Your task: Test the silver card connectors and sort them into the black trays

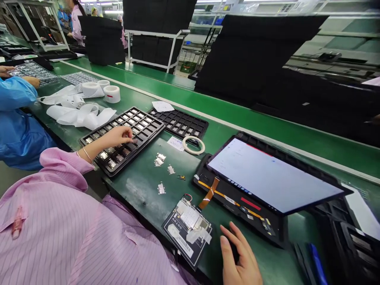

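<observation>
My left hand (120, 137) reaches over a black compartment tray (111, 171) filled with small metal parts. Its fingers are pinched together at a compartment near the tray's right side; a small dark part seems to be between the fingertips. My right hand (240, 253) rests at the table's near edge with its fingers apart, holding nothing. Just left of it lies a dark board module (188, 227) with metal shielding and clear tape. An orange flex cable (209, 194) runs from the module toward a lit screen (273, 172). Several loose metal pieces (161, 188) lie between tray and module.
A second black tray (181, 123) and a tape ring (193, 145) lie beyond the first. White rolls (112, 94) and strips stand back left. A co-worker's blue sleeve (18, 95) is far left. Tweezers (304, 263) and a blue tool (317, 263) lie right.
</observation>
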Action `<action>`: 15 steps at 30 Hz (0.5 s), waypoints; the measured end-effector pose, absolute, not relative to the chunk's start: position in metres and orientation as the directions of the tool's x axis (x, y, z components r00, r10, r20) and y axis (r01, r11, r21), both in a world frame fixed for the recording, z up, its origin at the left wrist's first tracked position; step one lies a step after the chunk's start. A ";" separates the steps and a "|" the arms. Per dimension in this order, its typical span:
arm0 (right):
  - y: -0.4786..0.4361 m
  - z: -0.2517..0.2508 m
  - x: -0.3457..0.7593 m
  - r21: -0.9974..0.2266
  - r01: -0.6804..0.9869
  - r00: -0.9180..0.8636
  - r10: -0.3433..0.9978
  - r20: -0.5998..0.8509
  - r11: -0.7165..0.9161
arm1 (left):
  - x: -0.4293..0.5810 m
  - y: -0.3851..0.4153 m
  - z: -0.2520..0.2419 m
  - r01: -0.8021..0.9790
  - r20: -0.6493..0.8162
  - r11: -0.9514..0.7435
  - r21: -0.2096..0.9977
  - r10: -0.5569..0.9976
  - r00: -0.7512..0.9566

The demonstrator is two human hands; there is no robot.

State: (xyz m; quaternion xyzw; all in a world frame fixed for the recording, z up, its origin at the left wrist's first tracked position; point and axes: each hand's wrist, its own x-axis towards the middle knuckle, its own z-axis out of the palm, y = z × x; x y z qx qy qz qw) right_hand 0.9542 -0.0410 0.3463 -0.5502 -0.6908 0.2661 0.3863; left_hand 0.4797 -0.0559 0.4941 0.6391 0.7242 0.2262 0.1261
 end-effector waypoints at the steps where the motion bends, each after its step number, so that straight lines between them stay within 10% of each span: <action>1: -0.042 0.347 0.954 -0.791 0.556 -0.096 0.965 0.244 0.255 | 0.486 -0.055 0.492 0.857 0.099 0.085 0.508 0.983 -0.156; 15: -0.041 0.352 0.952 -0.773 0.587 -0.086 0.968 0.236 0.241 | 0.492 -0.080 0.513 0.949 -0.029 0.062 0.308 0.998 -0.055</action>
